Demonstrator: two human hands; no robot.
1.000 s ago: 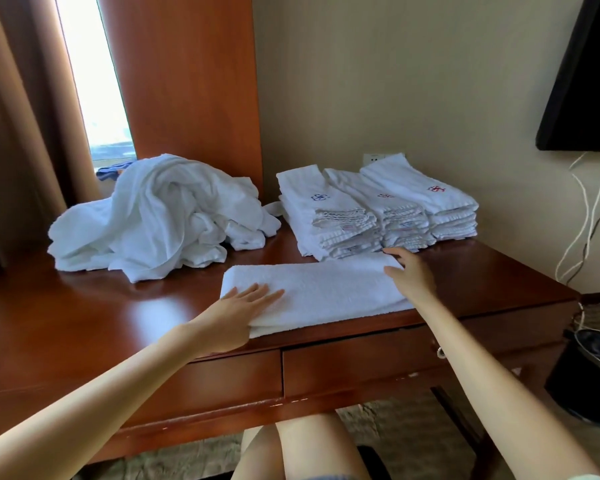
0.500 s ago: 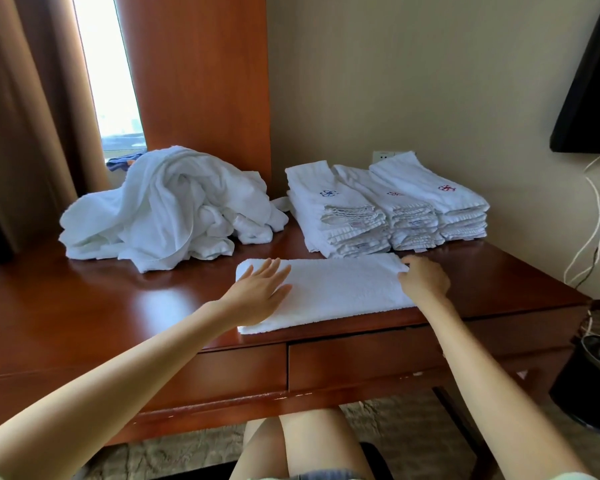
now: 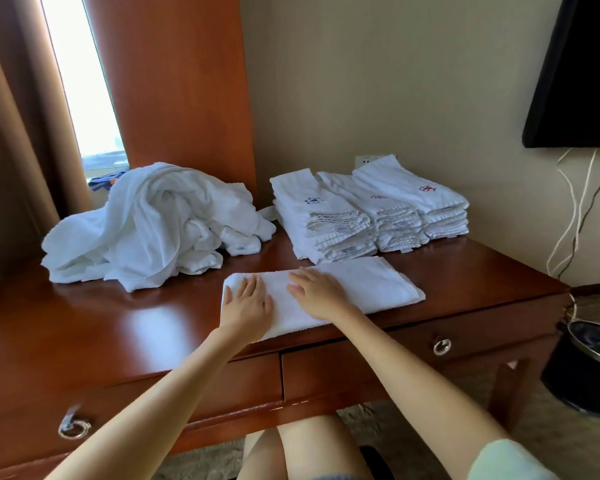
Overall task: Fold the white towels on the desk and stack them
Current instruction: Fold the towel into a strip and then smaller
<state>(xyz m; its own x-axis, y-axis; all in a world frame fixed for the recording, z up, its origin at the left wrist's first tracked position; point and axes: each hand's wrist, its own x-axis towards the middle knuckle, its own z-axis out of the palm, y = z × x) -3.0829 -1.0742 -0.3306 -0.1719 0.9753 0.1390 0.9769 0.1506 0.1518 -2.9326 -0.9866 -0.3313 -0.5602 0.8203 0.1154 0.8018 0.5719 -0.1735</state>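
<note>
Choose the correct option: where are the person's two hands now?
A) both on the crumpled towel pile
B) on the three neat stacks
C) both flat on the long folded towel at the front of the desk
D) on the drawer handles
C: the left hand and the right hand both lie flat on the long folded towel.

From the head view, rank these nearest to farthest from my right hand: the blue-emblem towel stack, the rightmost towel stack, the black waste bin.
1. The blue-emblem towel stack, just behind the right hand.
2. The rightmost towel stack, back right by the wall.
3. The black waste bin, on the floor, far right.
</note>
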